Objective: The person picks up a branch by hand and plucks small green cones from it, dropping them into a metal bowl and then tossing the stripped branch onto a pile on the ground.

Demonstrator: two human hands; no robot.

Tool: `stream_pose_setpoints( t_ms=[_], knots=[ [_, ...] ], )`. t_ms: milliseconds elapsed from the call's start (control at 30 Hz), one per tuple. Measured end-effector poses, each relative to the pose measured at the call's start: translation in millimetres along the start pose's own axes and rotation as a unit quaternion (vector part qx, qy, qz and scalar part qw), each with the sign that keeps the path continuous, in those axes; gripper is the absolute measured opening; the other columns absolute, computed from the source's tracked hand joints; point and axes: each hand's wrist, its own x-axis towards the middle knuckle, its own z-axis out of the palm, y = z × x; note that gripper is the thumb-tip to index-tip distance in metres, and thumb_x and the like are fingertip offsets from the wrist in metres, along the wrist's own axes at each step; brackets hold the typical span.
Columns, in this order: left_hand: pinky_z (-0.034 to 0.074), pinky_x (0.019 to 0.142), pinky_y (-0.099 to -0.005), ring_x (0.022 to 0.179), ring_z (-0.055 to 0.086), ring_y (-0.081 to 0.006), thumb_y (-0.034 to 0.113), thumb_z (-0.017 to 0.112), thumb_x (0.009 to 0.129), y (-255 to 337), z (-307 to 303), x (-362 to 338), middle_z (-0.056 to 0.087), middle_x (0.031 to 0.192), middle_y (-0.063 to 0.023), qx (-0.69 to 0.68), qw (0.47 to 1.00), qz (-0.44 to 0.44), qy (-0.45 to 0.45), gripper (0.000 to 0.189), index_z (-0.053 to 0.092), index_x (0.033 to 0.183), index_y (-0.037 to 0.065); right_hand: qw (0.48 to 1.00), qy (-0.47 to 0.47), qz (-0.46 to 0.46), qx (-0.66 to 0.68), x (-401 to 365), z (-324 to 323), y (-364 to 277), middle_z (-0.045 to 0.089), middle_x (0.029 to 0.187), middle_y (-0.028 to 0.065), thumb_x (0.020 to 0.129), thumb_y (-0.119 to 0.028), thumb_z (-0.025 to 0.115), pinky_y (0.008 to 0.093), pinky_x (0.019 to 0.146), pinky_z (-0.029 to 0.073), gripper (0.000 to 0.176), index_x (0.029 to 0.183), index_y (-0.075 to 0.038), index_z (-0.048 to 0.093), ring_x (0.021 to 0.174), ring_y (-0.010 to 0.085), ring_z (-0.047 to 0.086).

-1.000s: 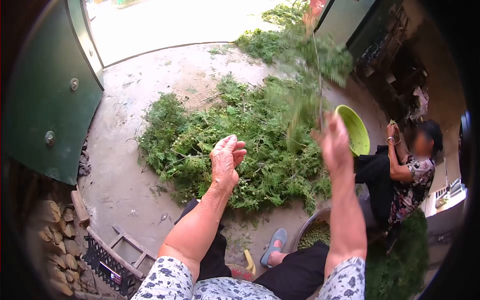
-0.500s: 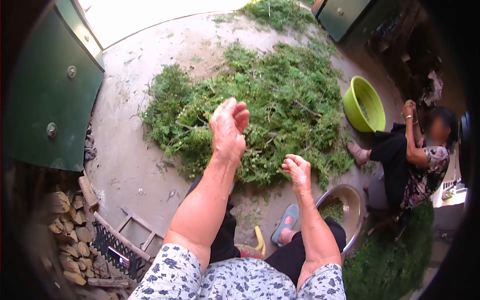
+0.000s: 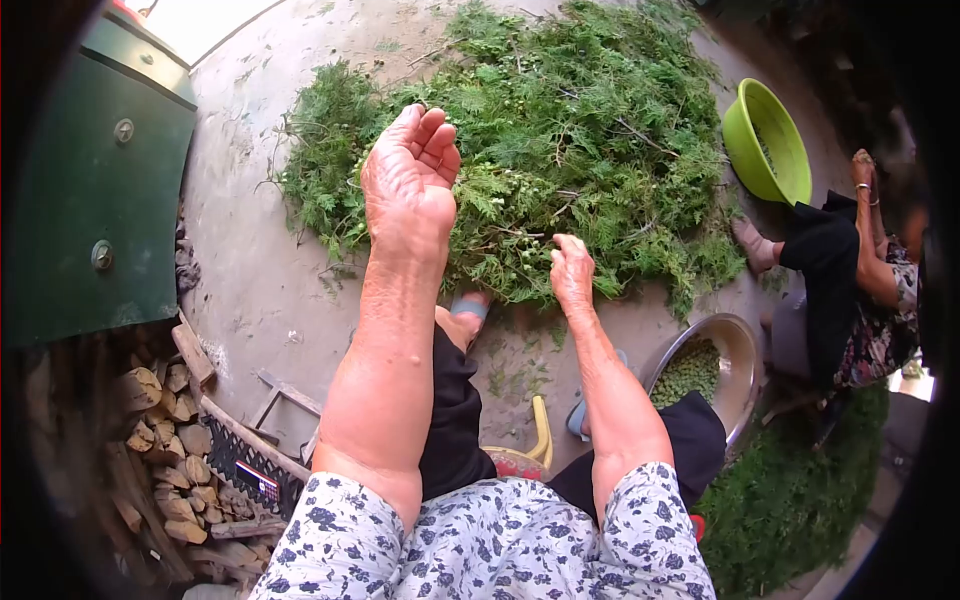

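My left hand (image 3: 410, 180) is raised over the left part of a large heap of green conifer branches (image 3: 590, 150), palm turned up. Its fingers are curled in toward the thumb, and whatever they pinch is too small to make out. Lower and to the right, my right hand (image 3: 572, 272) is at the near edge of the heap with its fingers bent together. What lies in those fingers is hidden. Beside my right knee stands a metal basin (image 3: 742, 345) holding small green cones or berries (image 3: 690, 375).
A lime-green tub (image 3: 740, 140) stands right of the heap, near a seated person (image 3: 870, 290) with hands together. More greenery (image 3: 800, 490) lies at lower right. Split firewood (image 3: 180, 440), a wooden-framed seat (image 3: 250, 440) and a green metal door (image 3: 100, 200) are on the left.
My view has tilted downward, so the heap and tub appear higher. My left hand has moved left and turned its palm up. My right hand stays by the heap's near edge.
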Motion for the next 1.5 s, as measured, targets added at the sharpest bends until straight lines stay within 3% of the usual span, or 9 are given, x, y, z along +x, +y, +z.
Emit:
stream_pose_setpoints(
  t_ms=[67,200,267,333,1000,1067,1200,1267,1500],
  knots=[
    [0.048,0.061,-0.0278,0.07,0.059,-0.014,0.013,0.063,0.084,0.9,0.9,-0.8,0.061,0.082,-0.0044,0.003,1.0,0.003,0.004,0.015,0.057,0.094,0.004,0.995,-0.033,-0.042,-0.081,12.2,15.4,3.4,0.053,0.117,0.0204,0.075,-0.001,0.055,0.0412,0.086,0.044,0.036,0.111,-0.001,0.055,0.098,0.0384,0.054],
    [0.048,0.061,-0.0279,0.07,0.058,-0.0139,0.013,0.062,0.084,-1.9,1.2,-1.7,0.061,0.083,-0.0043,0.013,1.0,-0.004,-0.013,0.016,0.057,0.096,0.004,0.984,-0.113,-0.044,-0.127,22.6,30.3,-7.2,0.054,0.111,0.0199,0.077,-0.008,0.056,0.0423,0.083,0.046,0.026,0.102,-0.002,0.057,0.097,0.0374,0.054],
    [0.048,0.062,-0.028,0.069,0.058,-0.0139,0.013,0.061,0.085,-3.3,4.0,-3.7,0.061,0.083,-0.0043,0.015,1.0,-0.014,-0.019,0.016,0.057,0.096,0.004,0.945,-0.266,0.077,-0.176,24.2,30.9,-15.7,0.058,0.103,0.0191,0.079,-0.019,0.061,0.0443,0.08,0.046,0.022,0.095,-0.004,0.061,0.096,0.0365,0.055],
    [0.048,0.062,-0.0281,0.07,0.058,-0.0139,0.013,0.061,0.085,-4.7,5.0,-3.3,0.061,0.083,-0.0043,0.017,1.0,-0.013,-0.015,0.016,0.057,0.097,0.004,0.962,-0.216,0.033,-0.162,9.3,34.6,-13.0,0.061,0.079,0.0147,0.079,-0.023,0.062,0.0443,0.071,0.048,0.018,0.077,-0.006,0.063,0.082,0.0333,0.059],
    [0.047,0.051,-0.0221,0.058,0.059,-0.0109,0.015,0.061,0.085,-13.0,-32.4,-32.7,0.064,0.076,-0.0038,0.071,0.995,0.016,-0.065,0.012,0.058,0.094,0.008,0.999,-0.031,-0.003,-0.037,-79.7,-190.3,-121.5,0.059,0.074,0.0127,0.079,-0.013,0.062,0.0377,0.061,0.044,0.01,0.079,-0.003,0.062,0.069,0.0323,0.058],
    [0.047,0.05,-0.0219,0.058,0.059,-0.01,0.015,0.059,0.086,-12.4,-41.4,-39.8,0.064,0.076,-0.0037,0.078,0.994,0.025,-0.066,0.011,0.059,0.095,0.008,0.999,-0.005,-0.018,-0.051,-86.0,-208.0,-128.4,0.058,0.069,0.0116,0.079,-0.008,0.059,0.0313,0.06,0.044,0.009,0.077,0.001,0.061,0.063,0.0219,0.057],
    [0.046,0.059,-0.0202,0.062,0.058,-0.0075,0.01,0.055,0.086,-9.1,-52.4,-59.0,0.065,0.078,-0.0035,0.262,0.945,0.111,-0.163,0.015,0.06,0.099,0.004,1.0,0.011,0.006,0.011,-93.5,-233.1,-143.6,0.057,0.067,0.0096,0.082,-0.007,0.057,0.0283,0.059,0.041,0.011,0.075,0.001,0.06,0.061,0.018,0.053],
    [0.044,0.064,-0.0231,0.072,0.058,-0.0073,0.012,0.054,0.086,-10.9,-62.5,-61.9,0.066,0.087,-0.0006,0.378,0.895,0.144,-0.187,0.017,0.062,0.101,0.008,1.0,0.028,-0.007,0.002,-93.7,-241.1,-146.6,0.058,0.069,0.0121,0.08,-0.008,0.06,0.0315,0.058,0.043,0.01,0.076,0.0,0.061,0.063,0.0233,0.056],
    [0.044,0.064,-0.0234,0.074,0.059,-0.0078,0.009,0.057,0.082,-1.4,-82.9,-50.2,0.065,0.088,-0.0001,0.413,0.891,0.118,-0.151,0.019,0.062,0.1,0.007,0.993,0.108,-0.038,-0.029,-86.8,-300.3,-155.4,0.054,0.065,0.0094,0.083,-0.01,0.059,0.0303,0.058,0.041,0.013,0.077,0.001,0.058,0.061,0.0179,0.052]
  ],
)
